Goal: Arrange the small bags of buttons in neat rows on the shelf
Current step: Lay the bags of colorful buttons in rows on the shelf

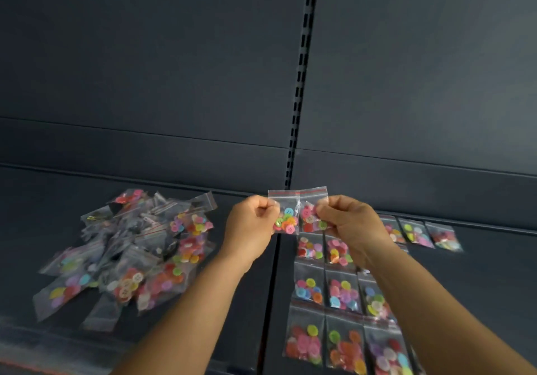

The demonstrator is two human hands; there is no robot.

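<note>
My left hand (251, 223) pinches a small clear bag of coloured buttons (286, 215) by its left edge, held up above the dark shelf (479, 273). Right beside it, my right hand (345, 220) pinches a second small bag of buttons (309, 212); the two bags touch side by side. Below my right hand, several button bags lie flat in neat rows (328, 290) on the shelf. A loose heap of button bags (136, 249) lies to the left.
Three more bags (418, 233) lie in a line at the back right of the shelf. A slotted upright (300, 84) divides the dark back panel. A seam runs down the shelf between the heap and the rows.
</note>
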